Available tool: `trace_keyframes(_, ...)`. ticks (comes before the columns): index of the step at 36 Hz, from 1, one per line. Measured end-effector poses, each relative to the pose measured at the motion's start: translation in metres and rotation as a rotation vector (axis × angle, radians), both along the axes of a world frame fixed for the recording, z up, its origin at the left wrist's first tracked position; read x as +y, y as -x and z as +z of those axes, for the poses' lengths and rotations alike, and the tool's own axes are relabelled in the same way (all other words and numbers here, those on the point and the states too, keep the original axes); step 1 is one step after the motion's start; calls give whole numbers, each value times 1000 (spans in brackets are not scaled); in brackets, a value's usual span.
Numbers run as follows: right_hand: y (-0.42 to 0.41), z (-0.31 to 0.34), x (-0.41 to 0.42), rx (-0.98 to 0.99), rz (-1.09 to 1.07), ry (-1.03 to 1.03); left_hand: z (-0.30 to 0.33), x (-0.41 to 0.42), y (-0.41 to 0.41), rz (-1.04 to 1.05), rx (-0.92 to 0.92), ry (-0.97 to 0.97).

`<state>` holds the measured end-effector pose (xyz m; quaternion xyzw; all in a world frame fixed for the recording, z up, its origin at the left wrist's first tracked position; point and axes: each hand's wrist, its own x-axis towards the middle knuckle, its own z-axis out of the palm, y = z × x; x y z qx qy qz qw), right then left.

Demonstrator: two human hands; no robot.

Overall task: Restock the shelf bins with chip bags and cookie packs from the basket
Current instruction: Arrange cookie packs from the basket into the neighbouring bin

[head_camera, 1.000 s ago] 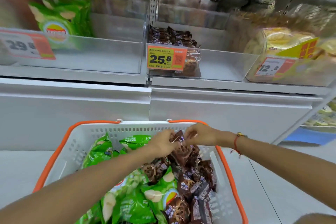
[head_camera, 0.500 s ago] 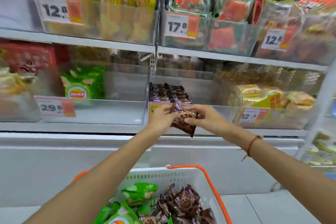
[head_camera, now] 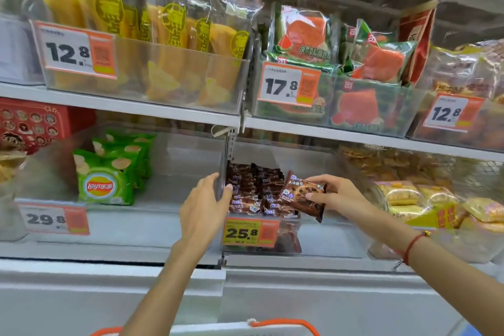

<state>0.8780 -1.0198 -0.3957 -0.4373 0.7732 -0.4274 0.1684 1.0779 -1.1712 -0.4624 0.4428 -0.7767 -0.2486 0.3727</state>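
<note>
The cookie pack [head_camera: 301, 195], pinched between thumb and fingers of the right hand [head_camera: 336, 196], hangs just in front of the clear bin [head_camera: 313, 240] that holds the stacked brown packs [head_camera: 253, 191] (price tag 25.8 on its front). It should probably be slid in flat beside that stack, clear of the bin's front wall. The left hand [head_camera: 203, 210] holds nothing, fingers straight and slightly apart, its fingertips touching the stack's left edge, apparently steadying it.

The lower shelf [head_camera: 114, 249] carries clear bins side by side: one [head_camera: 152, 226] with green chip bags [head_camera: 105, 181], one [head_camera: 327, 237] with brown cookie packs [head_camera: 253, 191], and another [head_camera: 463, 243] with what look like yellow bread packs [head_camera: 409, 194].
</note>
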Motion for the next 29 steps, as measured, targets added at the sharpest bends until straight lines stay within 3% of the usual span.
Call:
trace_keyframes(7,59,-10,-48,61,-103,-18,-2,-9,11,-21,-56,136)
trace_keyframes(15,123,-40,-115,384,-150,-187,-11,-13,20,35,-151,204)
trace_keyframes(24,155,-76,-146,557,-5,-167,-15,-13,22,69,-195,209)
trace_keyframes(29,158,-79,-149,909,-47,-151,-16,-13,22,59,-178,204)
